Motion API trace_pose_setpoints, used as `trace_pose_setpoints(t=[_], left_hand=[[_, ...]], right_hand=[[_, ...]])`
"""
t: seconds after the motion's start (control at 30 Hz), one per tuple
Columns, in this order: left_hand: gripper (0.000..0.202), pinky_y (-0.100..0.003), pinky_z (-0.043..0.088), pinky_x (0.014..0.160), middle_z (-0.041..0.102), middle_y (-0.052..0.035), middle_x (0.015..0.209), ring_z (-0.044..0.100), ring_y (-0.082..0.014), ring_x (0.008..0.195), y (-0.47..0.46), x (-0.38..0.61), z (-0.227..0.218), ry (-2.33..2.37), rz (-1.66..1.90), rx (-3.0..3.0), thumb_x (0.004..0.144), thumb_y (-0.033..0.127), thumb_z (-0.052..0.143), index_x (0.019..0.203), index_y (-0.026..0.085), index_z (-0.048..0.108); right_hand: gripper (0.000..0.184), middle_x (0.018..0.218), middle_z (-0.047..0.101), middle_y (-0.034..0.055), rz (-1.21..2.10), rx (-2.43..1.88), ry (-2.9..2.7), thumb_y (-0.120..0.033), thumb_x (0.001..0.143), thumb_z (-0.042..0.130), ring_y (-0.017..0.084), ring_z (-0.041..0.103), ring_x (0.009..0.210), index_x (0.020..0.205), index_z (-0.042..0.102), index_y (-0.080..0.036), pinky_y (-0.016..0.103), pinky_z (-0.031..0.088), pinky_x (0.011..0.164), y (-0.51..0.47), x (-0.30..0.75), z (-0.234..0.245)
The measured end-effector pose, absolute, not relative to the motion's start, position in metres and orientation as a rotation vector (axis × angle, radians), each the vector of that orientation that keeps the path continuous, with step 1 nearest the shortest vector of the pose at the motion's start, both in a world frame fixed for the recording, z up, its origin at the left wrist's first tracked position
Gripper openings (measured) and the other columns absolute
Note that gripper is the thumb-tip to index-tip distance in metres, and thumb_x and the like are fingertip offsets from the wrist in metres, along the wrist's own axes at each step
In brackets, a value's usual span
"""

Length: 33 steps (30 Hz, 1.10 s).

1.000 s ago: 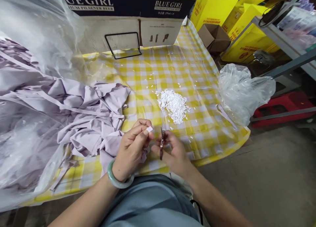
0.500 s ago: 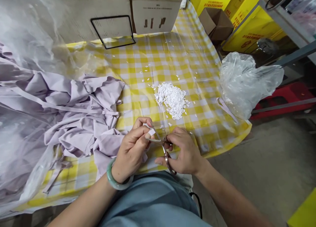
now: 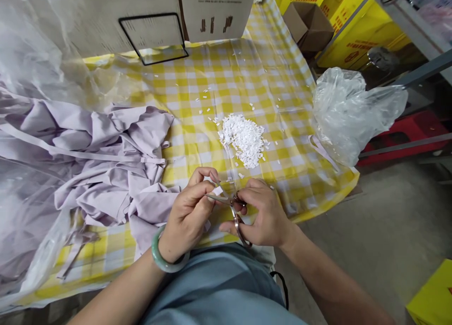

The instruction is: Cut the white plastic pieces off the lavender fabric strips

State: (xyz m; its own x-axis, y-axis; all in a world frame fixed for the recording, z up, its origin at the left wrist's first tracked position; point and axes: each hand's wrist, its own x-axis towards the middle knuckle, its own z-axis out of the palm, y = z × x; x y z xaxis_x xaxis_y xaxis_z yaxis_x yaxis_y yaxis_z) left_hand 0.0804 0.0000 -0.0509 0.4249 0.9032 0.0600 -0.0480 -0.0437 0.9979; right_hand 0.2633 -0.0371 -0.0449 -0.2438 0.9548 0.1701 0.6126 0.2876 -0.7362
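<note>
— Anything in the left hand (image 3: 187,216)?
— Yes, 1 white tag (image 3: 217,190), pinched between thumb and fingers. Maybe some cloth too, but can't tell.
— And in the right hand (image 3: 263,212)?
— 1 pair of scissors (image 3: 232,201), gripped by the 2 handle loops. Blades open, pointing at the left hand.
— Where exactly, that tag?
— Right at the left fingertips, seemingly in the gap between the 2 blades. Touching the metal or apart? Can't tell.
— Heavy or light?
— Very light, by the look of it. Probably thin and bendy, a bit slippery, easy to drop.
— Best place to hold?
— By 1 edge, in a tight little pinch, back from the blades.
— And the scissors?
— Hard and stiff, likely heavier. Best held by the loops.
— Anything close by?
— A pile of white bits (image 3: 244,139) on the checked tablecloth (image 3: 289,150), just past the hands. Soft-looking lavender cloth (image 3: 113,146), heaped to the left.
</note>
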Motion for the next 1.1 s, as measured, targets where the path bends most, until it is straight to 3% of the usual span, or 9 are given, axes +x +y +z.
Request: trace_pose_setpoints(t=[0.47, 0.67, 0.87, 1.1], left_hand=[[0.029, -0.028, 0.04, 0.09, 0.053, -0.0064, 0.093, 0.044, -0.0204, 0.109, -0.001, 0.079, -0.056, 0.734, 0.934, 1.416, 0.1, 0.028, 0.047, 0.079, 0.02, 0.064], [0.03, -0.03, 0.04, 0.091, 0.054, -0.0062, 0.096, 0.045, -0.0201, 0.108, 0.0, 0.083, -0.056, 0.744, 0.94, 1.415, 0.1, 0.03, 0.047, 0.077, 0.02, 0.063], [0.028, -0.03, 0.04, 0.093, 0.054, -0.0049, 0.086, 0.044, -0.0197, 0.109, 0.005, 0.092, -0.056, 0.711, 0.908, 1.48, 0.099, 0.02, 0.046, 0.076, 0.02, 0.061], [0.028, -0.029, 0.041, 0.092, 0.051, -0.0061, 0.1, 0.048, -0.0184, 0.103, 0.01, 0.105, -0.059, 0.713, 0.813, 1.486, 0.099, 0.021, 0.045, 0.075, 0.018, 0.06]], right_hand=[[0.044, 0.054, 0.052, -0.0041, 0.716, -1.372, -1.938, -0.046, 0.067, 0.083, 0.013, 0.045, 0.057, 0.062, 0.048, -0.021, 0.027, 0.036, 0.061, -0.036, 0.261, -0.047], [0.044, 0.054, 0.053, -0.0029, 0.691, -1.406, -1.919, -0.046, 0.072, 0.079, 0.013, 0.045, 0.058, 0.058, 0.047, -0.021, 0.027, 0.036, 0.061, -0.038, 0.263, -0.049], [0.045, 0.053, 0.054, -0.0022, 0.655, -1.485, -1.9, -0.05, 0.076, 0.076, 0.013, 0.046, 0.059, 0.056, 0.049, -0.02, 0.027, 0.035, 0.06, -0.045, 0.272, -0.052], [0.051, 0.051, 0.051, -0.0009, 0.423, -1.631, -1.897, -0.052, 0.084, 0.069, 0.013, 0.046, 0.056, 0.052, 0.048, -0.019, 0.027, 0.034, 0.057, -0.055, 0.283, -0.058]])
